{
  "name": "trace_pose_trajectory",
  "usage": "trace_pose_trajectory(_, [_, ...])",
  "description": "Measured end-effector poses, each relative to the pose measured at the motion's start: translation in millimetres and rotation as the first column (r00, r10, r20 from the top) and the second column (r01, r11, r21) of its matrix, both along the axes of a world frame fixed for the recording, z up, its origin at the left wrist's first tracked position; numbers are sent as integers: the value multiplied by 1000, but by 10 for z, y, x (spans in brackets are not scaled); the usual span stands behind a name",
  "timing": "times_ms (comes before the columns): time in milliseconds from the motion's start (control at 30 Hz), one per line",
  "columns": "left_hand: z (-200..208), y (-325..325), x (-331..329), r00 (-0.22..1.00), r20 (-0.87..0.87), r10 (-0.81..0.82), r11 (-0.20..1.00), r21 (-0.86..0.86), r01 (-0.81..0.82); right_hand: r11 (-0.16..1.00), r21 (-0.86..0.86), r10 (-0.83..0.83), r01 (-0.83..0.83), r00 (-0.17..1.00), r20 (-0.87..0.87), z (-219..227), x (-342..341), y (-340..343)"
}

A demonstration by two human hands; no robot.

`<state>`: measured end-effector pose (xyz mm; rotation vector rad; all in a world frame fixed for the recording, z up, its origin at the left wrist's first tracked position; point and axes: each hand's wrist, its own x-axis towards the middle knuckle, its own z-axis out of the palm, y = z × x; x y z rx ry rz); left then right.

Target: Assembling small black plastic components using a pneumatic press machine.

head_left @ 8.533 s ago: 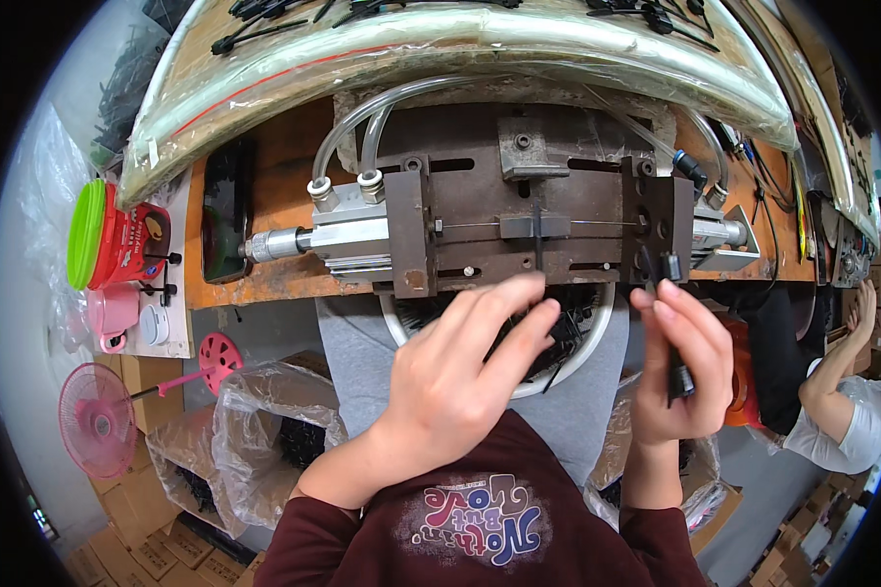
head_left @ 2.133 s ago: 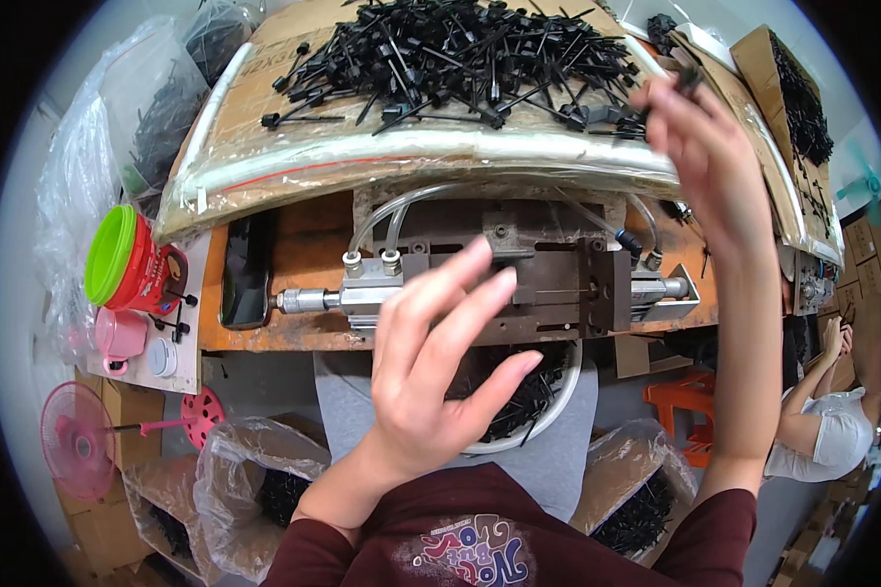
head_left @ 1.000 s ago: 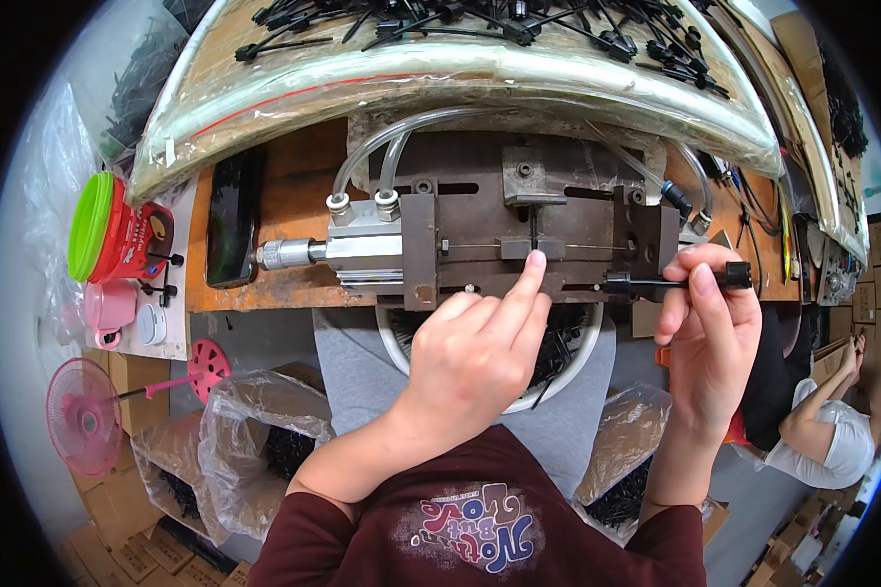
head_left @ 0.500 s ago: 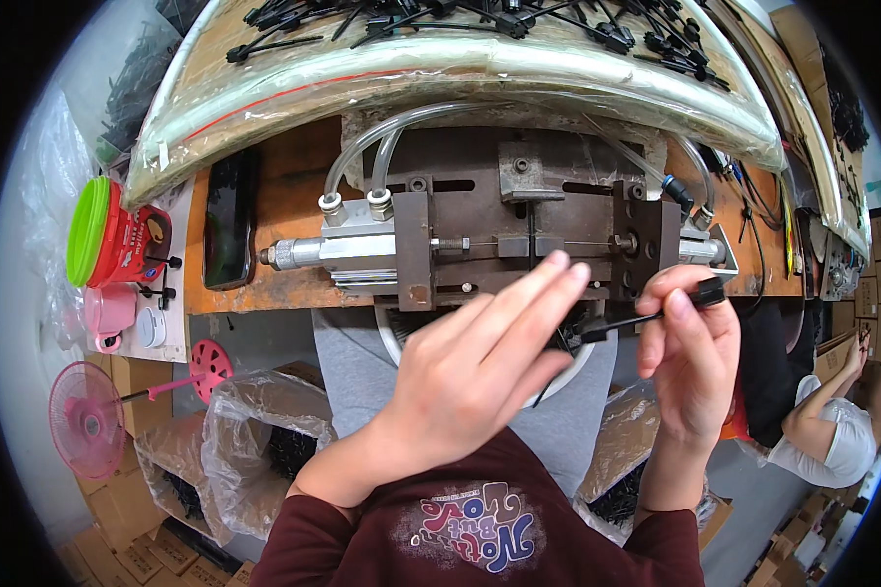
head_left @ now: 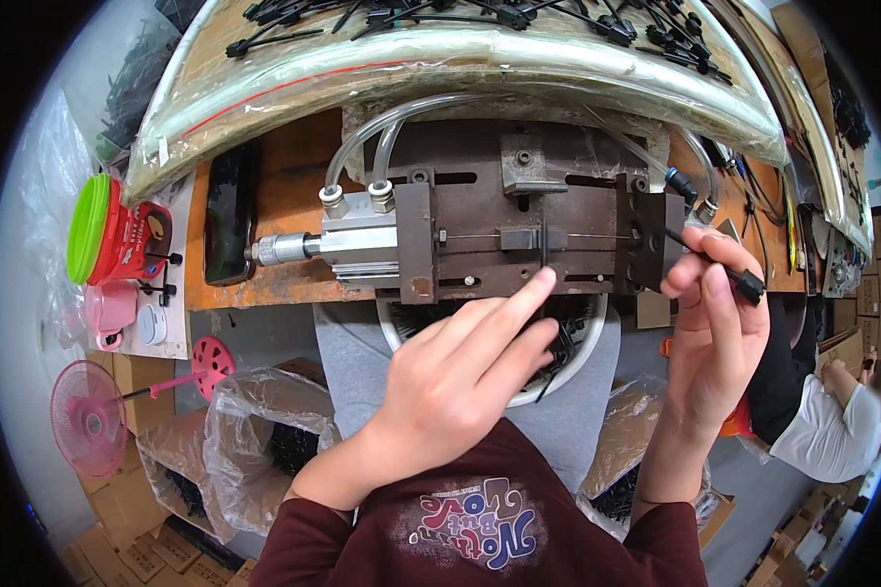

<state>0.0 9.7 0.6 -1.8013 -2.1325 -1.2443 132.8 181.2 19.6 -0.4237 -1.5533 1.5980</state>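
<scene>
My left hand (head_left: 450,377) reaches over the lap with its fingers stretched out. Its index fingertip is at the lower end of a thin black stem (head_left: 544,243) standing in the middle of a dark metal clamping fixture (head_left: 480,210). In my right hand (head_left: 719,338), thumb and fingers pinch a black plastic stemmed part (head_left: 746,284); its blocky head faces lower right and its stem points up left, beside the fixture's right end. Below the fixture a white-rimmed bowl (head_left: 597,342) with black parts rests on my lap, half hidden by my left hand.
Silver air cylinders (head_left: 360,245) with clear hoses (head_left: 401,110) flank the fixture. A plastic-covered tray (head_left: 460,59) of black parts lies behind. At left are a phone-like black slab (head_left: 230,215), a red tub (head_left: 147,240) and a pink fan (head_left: 88,421). Another person (head_left: 832,421) sits at right.
My left hand has drawn back slightly toward me. The right hand has moved right, turning the stemmed part so its stem points up left. The fixture's side rods have pulled outward.
</scene>
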Motion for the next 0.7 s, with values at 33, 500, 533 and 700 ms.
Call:
trace_pose_trajectory(33, [-79, 40, -4, 998, -64, 25, 999, -23, -26, 999, 48, 9, -9, 1000, 5, -14, 6, -7])
trace_pose_trajectory(500, [-132, 175, -26, 973, -199, 119, 983, -116, -144, 803, 570, -9, -172, 954, 301, 43, 101, -240])
trace_pose_trajectory(533, [-146, 175, -27, 975, -190, 119, 984, -106, -141, 755, 635, -104, -161, 928, 358, 37, 76, -316])
trace_pose_trajectory(700, [-185, 160, -55, 978, -180, 101, 990, -76, -116, 526, 819, -135, -230, 928, 347, -86, 11, -314])
